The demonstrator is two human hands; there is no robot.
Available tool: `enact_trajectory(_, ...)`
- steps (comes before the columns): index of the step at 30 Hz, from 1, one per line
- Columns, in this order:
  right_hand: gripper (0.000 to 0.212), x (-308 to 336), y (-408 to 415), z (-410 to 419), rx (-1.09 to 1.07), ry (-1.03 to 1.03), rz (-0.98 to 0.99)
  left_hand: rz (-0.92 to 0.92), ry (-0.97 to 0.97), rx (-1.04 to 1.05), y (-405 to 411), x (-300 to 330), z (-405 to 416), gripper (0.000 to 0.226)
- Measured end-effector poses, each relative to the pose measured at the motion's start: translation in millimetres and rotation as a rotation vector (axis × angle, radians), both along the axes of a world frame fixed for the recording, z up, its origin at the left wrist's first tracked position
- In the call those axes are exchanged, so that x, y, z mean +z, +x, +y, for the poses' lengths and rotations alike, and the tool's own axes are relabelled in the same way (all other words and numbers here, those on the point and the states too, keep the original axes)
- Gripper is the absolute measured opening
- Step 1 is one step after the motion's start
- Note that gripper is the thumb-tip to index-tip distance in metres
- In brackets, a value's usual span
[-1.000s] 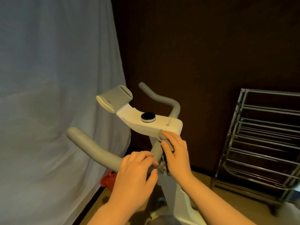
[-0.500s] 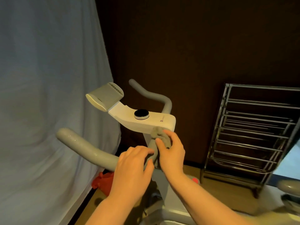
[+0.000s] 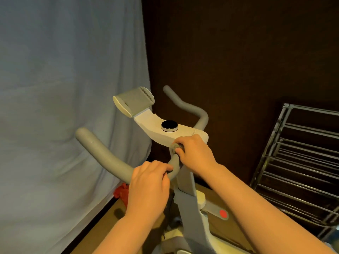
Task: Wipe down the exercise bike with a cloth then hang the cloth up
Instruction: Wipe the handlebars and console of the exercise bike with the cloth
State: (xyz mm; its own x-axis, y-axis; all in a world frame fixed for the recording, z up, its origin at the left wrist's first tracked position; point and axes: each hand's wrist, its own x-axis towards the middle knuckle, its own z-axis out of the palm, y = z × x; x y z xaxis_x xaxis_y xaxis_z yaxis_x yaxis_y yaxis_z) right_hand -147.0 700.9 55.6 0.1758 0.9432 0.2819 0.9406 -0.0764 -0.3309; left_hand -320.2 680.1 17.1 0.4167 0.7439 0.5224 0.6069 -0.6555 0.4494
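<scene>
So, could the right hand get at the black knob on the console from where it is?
Probably yes. The right hand, gripping the cloth, sits at the console's near edge, and nothing lies between it and the black knob.

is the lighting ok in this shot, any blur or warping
Head view: dim, warm light, the dark wall nearly featureless; wide-angle bending bows the metal rack at the right edge; the right hand and the cloth it grips look slightly soft; no strong glare.

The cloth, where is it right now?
In the head view, the cloth is bunched in the right hand, pressed against the bike's post just under the white console.
</scene>
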Motion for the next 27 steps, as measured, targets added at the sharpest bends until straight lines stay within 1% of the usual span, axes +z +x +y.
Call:
enact_trajectory(1, 0.022, 0, -4, 0, 0.100, -0.033, -0.015, -0.003, 0.010, 0.010, 0, -1, -2, 0.022)
enact_trajectory(3, 0.021, 3, -2, 1, 0.309, -0.134, 0.077, 0.003, 0.026, 0.027, 0, -2, -7, 0.023)
enact_trajectory(4, 0.020, 7, 5, 4, 0.338, -0.183, 0.126, 0.009, 0.024, 0.039, 0, -3, -9, 0.025)
enact_trajectory(5, 0.021, 8, 12, 10, 0.311, -0.182, 0.177, 0.013, 0.018, 0.051, 1, -3, -12, 0.028)
enact_trajectory(6, 0.022, 6, 19, 15, 0.241, -0.118, 0.219, 0.013, 0.013, 0.066, 2, -3, -15, 0.032)
enact_trajectory(8, 0.024, -10, 13, 8, 0.055, 0.117, 0.345, 0.006, 0.006, 0.101, 5, -3, -21, 0.037)
enact_trajectory(9, 0.024, -22, 0, -5, -0.005, 0.254, 0.426, -0.006, 0.012, 0.115, 6, -5, -23, 0.039)
enact_trajectory(10, 0.027, -34, -15, -20, -0.027, 0.351, 0.511, -0.026, 0.018, 0.126, 7, -7, -24, 0.041)
enact_trajectory(12, 0.036, -51, -31, -43, -0.012, 0.424, 0.706, -0.090, 0.011, 0.150, 9, -12, -25, 0.041)
enact_trajectory(14, 0.040, -56, -24, -43, -0.036, 0.464, 0.879, -0.153, 0.009, 0.184, 11, -17, -26, 0.038)
enact_trajectory(16, 0.036, -51, -20, -39, -0.144, 0.498, 1.034, -0.187, 0.019, 0.216, 15, -21, -28, 0.037)
enact_trajectory(18, 0.033, -50, -37, -46, -0.168, 0.460, 1.166, -0.203, 0.019, 0.238, 19, -21, -30, 0.036)
enact_trajectory(21, 0.031, -58, -53, -61, -0.080, 0.428, 1.194, -0.205, 0.017, 0.263, 21, -21, -31, 0.037)
enact_trajectory(25, 0.031, -51, -37, -45, -0.121, 0.402, 1.325, -0.201, -0.004, 0.288, 24, -19, -33, 0.040)
enact_trajectory(26, 0.031, -52, -42, -48, -0.130, 0.402, 1.337, -0.194, -0.006, 0.291, 24, -18, -34, 0.040)
enact_trajectory(27, 0.031, -56, -49, -54, -0.108, 0.411, 1.304, -0.188, -0.007, 0.294, 25, -18, -34, 0.041)
